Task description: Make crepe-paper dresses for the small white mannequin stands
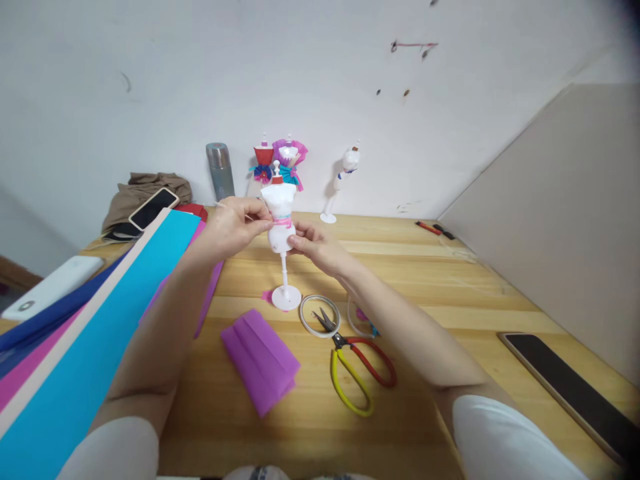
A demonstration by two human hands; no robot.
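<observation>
Small white mannequin, one: upright on its round stand, on the worktop, between our two hands. Red band at the neck; pink band around the waist, with a strip of light blue just above it.

Left hand: ours, closed, thumb and forefinger pinching at the waist, at the pink band.

Right hand: ours, partly closed, thumb and fingers gripping the mannequin's hip.

Folded purple sheet, one: lying flat in front of the stand, to its left as we look.

Scissors, one pair: one handle yellow, one red, blades parted and lying over a pale ring. We see a second ring, partly hidden by our right forearm.

Dressed mannequins, two: side by side near the wall, one in red, one in purple and pink; both carry blue bows.

Further white mannequin, one: apart from these, to the right, also near the wall.

Metallic flask, one: behind our left hand.

Coloured sheets: blue, pale, pink, stacked at our left.

Dark-screened phone, one: leaning on brown cloth.
</observation>
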